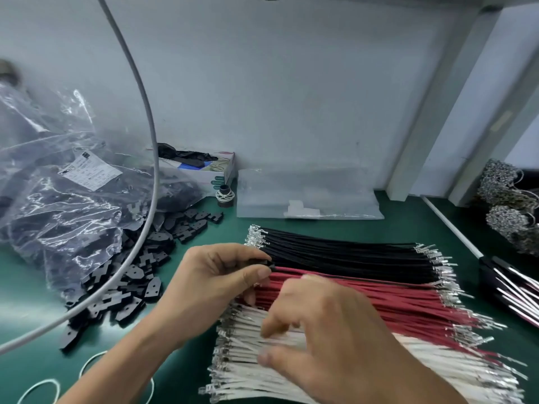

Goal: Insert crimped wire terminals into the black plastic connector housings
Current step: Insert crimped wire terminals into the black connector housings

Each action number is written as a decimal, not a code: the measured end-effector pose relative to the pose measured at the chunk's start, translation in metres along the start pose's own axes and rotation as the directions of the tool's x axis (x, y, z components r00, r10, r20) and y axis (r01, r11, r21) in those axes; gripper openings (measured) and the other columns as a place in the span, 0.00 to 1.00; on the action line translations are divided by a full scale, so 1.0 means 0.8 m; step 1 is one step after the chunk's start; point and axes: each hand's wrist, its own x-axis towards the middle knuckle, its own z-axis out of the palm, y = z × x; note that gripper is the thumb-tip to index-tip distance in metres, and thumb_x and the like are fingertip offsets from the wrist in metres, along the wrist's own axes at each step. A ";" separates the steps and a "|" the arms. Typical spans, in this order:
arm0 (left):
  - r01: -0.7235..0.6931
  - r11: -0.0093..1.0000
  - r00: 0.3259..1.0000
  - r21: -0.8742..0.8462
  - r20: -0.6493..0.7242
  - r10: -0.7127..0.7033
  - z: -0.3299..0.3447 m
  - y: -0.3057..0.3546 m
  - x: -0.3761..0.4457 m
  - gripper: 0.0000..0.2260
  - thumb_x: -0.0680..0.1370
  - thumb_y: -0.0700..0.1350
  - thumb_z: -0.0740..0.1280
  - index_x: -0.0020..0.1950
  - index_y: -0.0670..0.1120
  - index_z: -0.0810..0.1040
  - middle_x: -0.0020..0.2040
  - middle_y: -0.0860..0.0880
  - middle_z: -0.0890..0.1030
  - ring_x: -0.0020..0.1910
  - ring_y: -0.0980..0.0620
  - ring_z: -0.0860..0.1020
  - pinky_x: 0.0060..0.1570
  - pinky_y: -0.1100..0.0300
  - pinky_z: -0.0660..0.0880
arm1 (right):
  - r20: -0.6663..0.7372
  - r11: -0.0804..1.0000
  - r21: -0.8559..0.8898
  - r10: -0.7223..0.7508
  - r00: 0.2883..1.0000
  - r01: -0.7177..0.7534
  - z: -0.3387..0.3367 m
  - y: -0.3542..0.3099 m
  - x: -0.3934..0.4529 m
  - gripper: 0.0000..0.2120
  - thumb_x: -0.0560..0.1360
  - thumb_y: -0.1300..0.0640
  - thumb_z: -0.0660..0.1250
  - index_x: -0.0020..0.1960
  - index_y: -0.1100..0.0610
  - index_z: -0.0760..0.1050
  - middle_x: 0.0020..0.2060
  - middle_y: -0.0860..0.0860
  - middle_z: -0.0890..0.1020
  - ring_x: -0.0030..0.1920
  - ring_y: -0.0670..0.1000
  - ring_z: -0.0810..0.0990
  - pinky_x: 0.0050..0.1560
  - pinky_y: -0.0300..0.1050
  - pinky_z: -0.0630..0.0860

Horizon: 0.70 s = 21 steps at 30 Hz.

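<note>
Green bench mat (pixel 393 217) fills the lower frame, pale wall behind. Biggest thing on it: clear plastic bag (pixel 58 182) at left w/ a white label, dark parts inside, mouth spilling a pile of black connector housings (pixel 128 275) across the mat toward centre. A white cable (pixel 151 147) arcs over bag and pile.

Right of centre lie three flat rows of crimped wires, terminals at both ends: black wires (pixel 350 258) furthest, red wires (pixel 379 298) in the middle, white wires (pixel 248 360) nearest. Rows touch side by side.

Left hand (pixel 210 284) sits at the left ends of the black/red rows, thumb and forefinger pinching a black connector housing (pixel 267 264). Housing pokes out just past the fingertips, right at the seam betw. black and red rows, apart from the spilled pile.

Right hand (pixel 329 339) is over the white row, fingers curled down onto the wires near their left terminals; motion-blurred, so can't tell if it's pinching one wire or just touching them.

Behind: flat clear bag (pixel 309 193) against the wall, small open box (pixel 210 170) w/ black stuff in it, small black spool (pixel 225 195) wrapped w/ white bands just beside the box. Far right: bundles of metal terminals (pixel 507 205), partly cut off. White rubber bands (pixel 43 386) lie at the near left edge.
</note>
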 end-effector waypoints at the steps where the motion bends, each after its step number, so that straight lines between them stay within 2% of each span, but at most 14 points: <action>1: 0.008 1.000 1.000 0.003 -0.005 -0.008 -0.001 0.001 0.001 0.11 0.68 0.45 0.78 0.48 0.45 0.88 0.38 0.39 0.86 0.29 0.48 0.79 0.32 0.60 0.79 | 0.075 1.000 0.002 -0.009 0.997 0.009 0.007 -0.005 0.000 0.13 0.71 0.36 0.68 0.53 0.40 0.79 0.47 0.40 0.78 0.49 0.40 0.72 0.49 0.41 0.72; 2: 0.016 1.000 1.000 0.002 -0.010 -0.016 -0.002 0.001 0.001 0.11 0.67 0.45 0.79 0.48 0.45 0.88 0.38 0.38 0.86 0.28 0.49 0.79 0.31 0.62 0.77 | 0.109 1.000 0.014 -0.008 0.994 0.006 0.013 -0.008 0.001 0.12 0.72 0.39 0.69 0.54 0.38 0.78 0.49 0.40 0.77 0.51 0.40 0.72 0.49 0.39 0.71; 4: 0.030 1.000 0.999 0.003 -0.028 -0.030 -0.004 0.002 0.002 0.12 0.66 0.46 0.79 0.47 0.45 0.89 0.39 0.37 0.86 0.26 0.50 0.78 0.28 0.64 0.75 | 0.093 0.998 0.067 0.010 0.996 -0.016 0.018 -0.009 0.003 0.11 0.73 0.43 0.69 0.55 0.36 0.76 0.53 0.39 0.76 0.52 0.39 0.73 0.49 0.34 0.71; 8: 0.070 0.997 0.996 -0.044 -0.047 -0.072 -0.007 -0.001 0.006 0.12 0.65 0.43 0.79 0.48 0.42 0.88 0.40 0.35 0.86 0.25 0.50 0.78 0.27 0.63 0.75 | 0.072 0.995 0.076 0.051 0.996 -0.057 0.020 -0.005 0.003 0.15 0.72 0.39 0.67 0.58 0.34 0.72 0.55 0.38 0.73 0.51 0.38 0.75 0.49 0.31 0.69; 12: 0.086 0.995 0.995 -0.049 -0.040 -0.088 -0.008 -0.005 0.008 0.12 0.67 0.40 0.79 0.49 0.42 0.88 0.39 0.35 0.86 0.25 0.50 0.78 0.28 0.63 0.76 | 0.087 0.993 0.102 0.055 0.995 -0.064 0.022 -0.004 0.001 0.12 0.74 0.40 0.64 0.57 0.37 0.73 0.59 0.40 0.70 0.55 0.37 0.72 0.49 0.26 0.66; 16: 0.075 0.996 0.997 -0.039 -0.020 -0.076 -0.012 -0.009 0.010 0.10 0.69 0.38 0.79 0.49 0.43 0.88 0.39 0.37 0.86 0.28 0.49 0.81 0.30 0.63 0.77 | -0.068 0.992 0.079 0.106 0.992 -0.100 0.017 0.001 0.000 0.15 0.75 0.37 0.57 0.55 0.44 0.71 0.57 0.42 0.70 0.52 0.40 0.72 0.51 0.32 0.68; 19: 0.080 0.996 0.997 -0.047 -0.010 -0.081 -0.013 -0.009 0.010 0.10 0.69 0.39 0.78 0.50 0.44 0.88 0.41 0.39 0.87 0.31 0.47 0.83 0.30 0.63 0.78 | -0.216 0.982 0.163 0.125 0.968 -0.090 0.007 0.009 0.003 0.06 0.78 0.45 0.64 0.46 0.45 0.75 0.47 0.42 0.76 0.44 0.44 0.75 0.43 0.37 0.72; 21: 0.074 0.996 0.997 -0.044 -0.020 -0.075 -0.013 -0.009 0.009 0.10 0.68 0.40 0.78 0.49 0.44 0.88 0.38 0.39 0.86 0.29 0.49 0.82 0.28 0.65 0.76 | -0.364 0.991 0.094 0.126 0.923 -0.098 0.004 0.018 0.001 0.06 0.77 0.49 0.64 0.42 0.45 0.76 0.40 0.44 0.76 0.36 0.45 0.75 0.35 0.38 0.72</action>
